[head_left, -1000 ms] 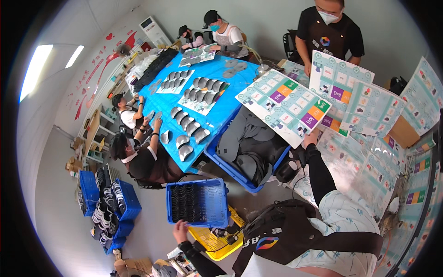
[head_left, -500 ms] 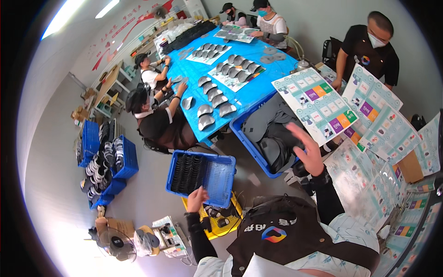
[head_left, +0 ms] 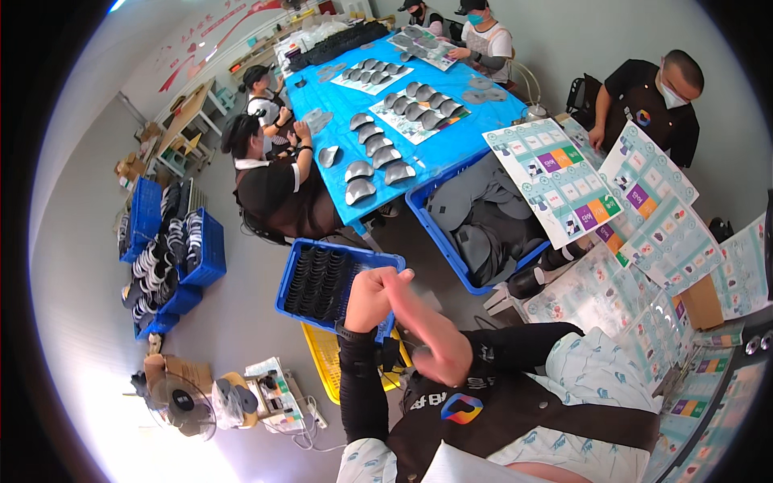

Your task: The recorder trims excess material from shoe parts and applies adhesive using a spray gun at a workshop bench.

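My left hand (head_left: 369, 299), with a dark band at its wrist, is raised over a blue crate (head_left: 322, 248) holding rows of dark curved pieces. Its fingers look curled, and whatever they may hold is hidden. Across it reaches my right hand (head_left: 431, 330), smeared by motion, its far end meeting the left one. How the right fingers are set cannot be made out. Under the blue crate is a yellow crate (head_left: 324, 369). A larger blue bin (head_left: 439, 256) full of grey sheet pieces stands ahead of my right arm.
Moulded grey cups (head_left: 360, 191) stand in rows on a blue-covered table (head_left: 338, 121). Several masked people work around it. Printed boards (head_left: 555, 181) rise at the right. Stacked blue crates (head_left: 201, 249) and a fan (head_left: 183, 402) are on the left.
My right hand has swung from above the grey pieces down and left to my left hand. My left hand has risen a little. A seated co-worker's hands have drawn back from the table.
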Demonstrator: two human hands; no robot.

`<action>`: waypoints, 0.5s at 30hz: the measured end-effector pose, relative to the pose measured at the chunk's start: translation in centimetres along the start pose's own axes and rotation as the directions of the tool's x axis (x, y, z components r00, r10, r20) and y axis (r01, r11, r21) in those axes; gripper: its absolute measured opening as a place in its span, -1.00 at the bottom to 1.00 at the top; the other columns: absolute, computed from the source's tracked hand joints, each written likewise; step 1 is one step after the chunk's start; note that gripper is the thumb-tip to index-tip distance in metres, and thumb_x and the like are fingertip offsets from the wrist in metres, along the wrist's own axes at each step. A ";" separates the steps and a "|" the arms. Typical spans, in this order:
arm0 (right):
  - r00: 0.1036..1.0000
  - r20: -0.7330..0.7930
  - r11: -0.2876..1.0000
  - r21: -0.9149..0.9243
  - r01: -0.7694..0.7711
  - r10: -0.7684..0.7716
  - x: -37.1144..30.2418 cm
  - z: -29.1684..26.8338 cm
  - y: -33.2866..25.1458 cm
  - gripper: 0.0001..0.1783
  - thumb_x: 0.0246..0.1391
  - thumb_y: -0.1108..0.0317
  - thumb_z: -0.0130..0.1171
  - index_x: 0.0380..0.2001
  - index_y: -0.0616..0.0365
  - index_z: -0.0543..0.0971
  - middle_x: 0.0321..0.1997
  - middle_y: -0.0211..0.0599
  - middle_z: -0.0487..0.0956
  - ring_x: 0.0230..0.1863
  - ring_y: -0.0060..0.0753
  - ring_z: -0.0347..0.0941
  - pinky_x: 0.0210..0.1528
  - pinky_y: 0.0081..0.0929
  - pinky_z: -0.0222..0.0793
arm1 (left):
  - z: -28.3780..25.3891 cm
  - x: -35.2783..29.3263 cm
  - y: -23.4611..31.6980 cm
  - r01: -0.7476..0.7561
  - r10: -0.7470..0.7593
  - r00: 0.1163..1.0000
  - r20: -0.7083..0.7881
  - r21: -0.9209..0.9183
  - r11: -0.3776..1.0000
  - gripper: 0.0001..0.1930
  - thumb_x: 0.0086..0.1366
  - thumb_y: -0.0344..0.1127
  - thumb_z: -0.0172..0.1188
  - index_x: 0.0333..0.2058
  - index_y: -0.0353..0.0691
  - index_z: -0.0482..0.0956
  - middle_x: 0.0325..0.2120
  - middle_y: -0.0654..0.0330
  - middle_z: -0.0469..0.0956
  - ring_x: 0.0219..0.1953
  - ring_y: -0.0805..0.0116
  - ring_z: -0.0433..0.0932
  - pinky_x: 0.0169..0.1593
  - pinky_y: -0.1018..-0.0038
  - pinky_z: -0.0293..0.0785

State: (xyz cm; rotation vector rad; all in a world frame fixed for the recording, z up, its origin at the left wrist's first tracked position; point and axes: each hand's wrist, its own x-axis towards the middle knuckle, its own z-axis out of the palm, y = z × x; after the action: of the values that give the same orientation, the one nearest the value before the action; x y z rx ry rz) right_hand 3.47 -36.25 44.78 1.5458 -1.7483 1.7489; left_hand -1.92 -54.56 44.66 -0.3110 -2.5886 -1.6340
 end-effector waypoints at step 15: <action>0.976 0.179 0.932 0.360 0.049 -0.121 -3.5 0.4 0.5 0.01 -0.04 0.30 0.15 0.40 0.53 -0.04 0.51 0.36 -0.07 0.55 0.31 -0.22 0.54 -0.05 -0.36 | 2.9 -9.6 0.2 0.344 -0.347 0.930 -0.119 -0.051 0.938 -0.60 0.30 -0.17 0.28 -0.61 -0.35 0.48 -0.73 0.25 0.35 -0.60 0.54 0.27 -0.52 0.39 0.25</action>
State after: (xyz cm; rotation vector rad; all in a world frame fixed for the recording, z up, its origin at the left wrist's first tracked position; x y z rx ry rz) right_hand 4.79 -34.97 41.72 1.9718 -1.4736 2.0102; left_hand 7.66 -53.18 42.02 0.2583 -2.6365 -1.7252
